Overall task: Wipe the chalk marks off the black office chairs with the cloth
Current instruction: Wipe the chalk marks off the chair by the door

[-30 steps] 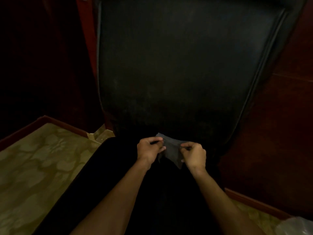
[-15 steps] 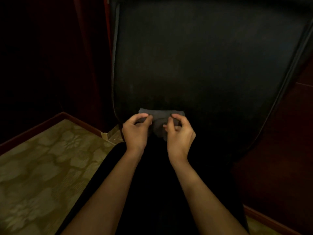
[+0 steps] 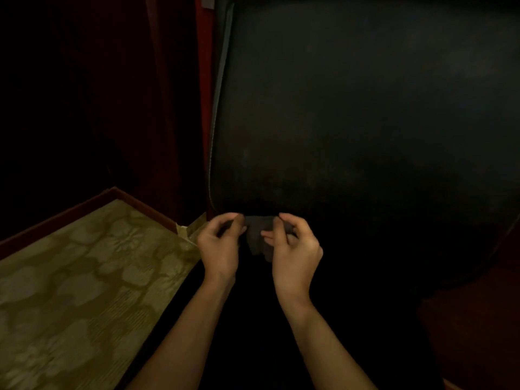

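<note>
The black chair back (image 3: 351, 108) fills the upper right of the view, with a thin pale piping down its left edge. Faint dusty marks show low on it. A small dark grey cloth (image 3: 257, 232) hangs in front of the chair's lower edge. My left hand (image 3: 221, 249) pinches the cloth's left corner between thumb and fingers. My right hand (image 3: 292, 249) pinches its right side, fingers curled over it. The lower part of the cloth is lost in shadow.
A green patterned carpet (image 3: 70, 291) lies at the lower left, bordered by a dark red wooden skirting (image 3: 140, 204). Dark reddish wood panelling (image 3: 180, 94) stands left of the chair. The room is very dim.
The view has swung left and closer to the chair. Both hands keep hold of the cloth and have drawn it closer together, so it looks more bunched than before.
</note>
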### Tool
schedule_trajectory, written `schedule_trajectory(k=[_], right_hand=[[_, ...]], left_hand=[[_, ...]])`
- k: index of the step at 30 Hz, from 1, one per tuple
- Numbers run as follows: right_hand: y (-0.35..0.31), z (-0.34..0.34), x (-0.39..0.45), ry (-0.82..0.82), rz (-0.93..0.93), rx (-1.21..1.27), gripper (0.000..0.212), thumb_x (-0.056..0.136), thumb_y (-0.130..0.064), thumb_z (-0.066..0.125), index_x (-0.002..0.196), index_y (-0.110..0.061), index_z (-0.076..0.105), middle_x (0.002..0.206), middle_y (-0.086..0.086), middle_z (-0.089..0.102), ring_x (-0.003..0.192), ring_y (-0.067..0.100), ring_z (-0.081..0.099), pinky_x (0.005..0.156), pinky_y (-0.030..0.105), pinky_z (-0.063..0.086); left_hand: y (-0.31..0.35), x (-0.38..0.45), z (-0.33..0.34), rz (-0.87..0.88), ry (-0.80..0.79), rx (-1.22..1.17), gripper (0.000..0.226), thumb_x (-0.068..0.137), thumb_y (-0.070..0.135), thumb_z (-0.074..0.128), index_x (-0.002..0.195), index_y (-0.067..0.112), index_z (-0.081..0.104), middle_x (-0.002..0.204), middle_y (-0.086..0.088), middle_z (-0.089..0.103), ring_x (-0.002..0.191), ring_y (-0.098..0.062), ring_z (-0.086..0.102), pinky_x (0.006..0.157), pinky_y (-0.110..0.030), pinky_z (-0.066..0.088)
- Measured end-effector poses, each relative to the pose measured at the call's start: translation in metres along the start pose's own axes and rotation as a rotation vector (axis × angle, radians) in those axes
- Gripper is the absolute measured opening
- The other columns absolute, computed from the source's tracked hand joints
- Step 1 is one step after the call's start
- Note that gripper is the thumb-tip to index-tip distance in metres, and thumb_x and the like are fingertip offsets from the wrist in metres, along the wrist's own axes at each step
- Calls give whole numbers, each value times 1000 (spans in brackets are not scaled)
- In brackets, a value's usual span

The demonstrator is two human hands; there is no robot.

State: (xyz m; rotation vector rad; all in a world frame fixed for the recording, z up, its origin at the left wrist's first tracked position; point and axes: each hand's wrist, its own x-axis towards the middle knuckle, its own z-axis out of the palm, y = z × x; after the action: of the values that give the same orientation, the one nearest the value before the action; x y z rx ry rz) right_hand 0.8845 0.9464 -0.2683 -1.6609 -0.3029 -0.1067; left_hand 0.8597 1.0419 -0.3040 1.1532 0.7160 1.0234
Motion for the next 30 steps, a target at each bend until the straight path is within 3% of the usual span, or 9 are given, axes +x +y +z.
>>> schedule_trajectory(k=[4, 10, 13, 16, 19, 21, 23, 27, 30], right_hand=[[-18, 7, 7, 73, -157, 142, 18, 94, -11, 64, 111, -13, 68, 87, -3, 73, 77, 3, 72, 70, 17, 57], [31, 28, 16, 79, -201, -127, 17, 94, -12, 64, 110, -14, 69, 95, 3, 71, 74, 0, 69, 67, 14, 55], [83, 34, 2, -13, -163, -296, 21, 93, -8, 63, 112, -9, 70, 99, 6, 70, 84, 15, 71, 77, 30, 59], [120, 41, -9, -134, -42, -452, 33, 91, -6, 63, 125, -7, 66, 110, 13, 69, 99, 26, 68, 87, 32, 54], [119, 63, 5, -275, 81, -371, 37, 92, -13, 63, 130, -11, 63, 119, 12, 67, 109, 24, 65, 95, 30, 51], [111, 74, 9, -351, 181, -303, 39, 93, -20, 62, 132, -16, 61, 124, 9, 66, 113, 21, 64, 97, 27, 49], [109, 71, 4, -343, 147, -287, 40, 95, -20, 59, 134, -17, 59, 127, 8, 63, 114, 21, 62, 99, 29, 48], [122, 9, 2, -154, 70, -327, 36, 92, -6, 58, 127, -7, 64, 122, 13, 64, 109, 28, 64, 98, 35, 50], [129, -56, 15, -57, 78, -365, 31, 91, -3, 59, 121, -5, 68, 117, 10, 64, 104, 25, 66, 94, 26, 50]], left_hand=[[30, 13, 10, 207, -5, -129, 13, 89, 0, 69, 90, 12, 72, 88, -2, 73, 84, -11, 69, 75, -20, 54], [4, 29, 0, 564, -41, 402, 12, 91, 9, 69, 98, 18, 72, 95, 4, 69, 82, -4, 67, 75, -17, 52], [-54, 28, -30, 336, -54, 503, 15, 90, 6, 69, 98, 19, 71, 95, 3, 71, 86, -11, 69, 77, -22, 55], [-90, 37, -46, 166, -78, 550, 18, 90, 4, 68, 100, 18, 74, 98, 1, 73, 87, -7, 68, 76, -13, 50], [-87, 66, -37, 22, 1, 366, 21, 89, -1, 67, 94, 18, 72, 93, -3, 72, 83, -11, 67, 77, -23, 54], [-79, 78, -28, -123, 81, 210, 23, 89, -5, 64, 92, 17, 67, 86, -5, 67, 74, -14, 63, 64, -17, 53], [-79, 77, -22, -169, 119, 192, 20, 89, -5, 63, 95, 13, 63, 83, -4, 64, 68, -13, 60, 54, -13, 48], [-97, 35, 7, -266, 10, 249, 21, 83, 0, 68, 82, 20, 60, 92, -13, 69, 79, -23, 65, 75, -35, 57], [-109, -13, 53, -331, -21, 309, 13, 83, 3, 68, 82, 15, 62, 89, -12, 71, 77, -23, 65, 78, -38, 57]])
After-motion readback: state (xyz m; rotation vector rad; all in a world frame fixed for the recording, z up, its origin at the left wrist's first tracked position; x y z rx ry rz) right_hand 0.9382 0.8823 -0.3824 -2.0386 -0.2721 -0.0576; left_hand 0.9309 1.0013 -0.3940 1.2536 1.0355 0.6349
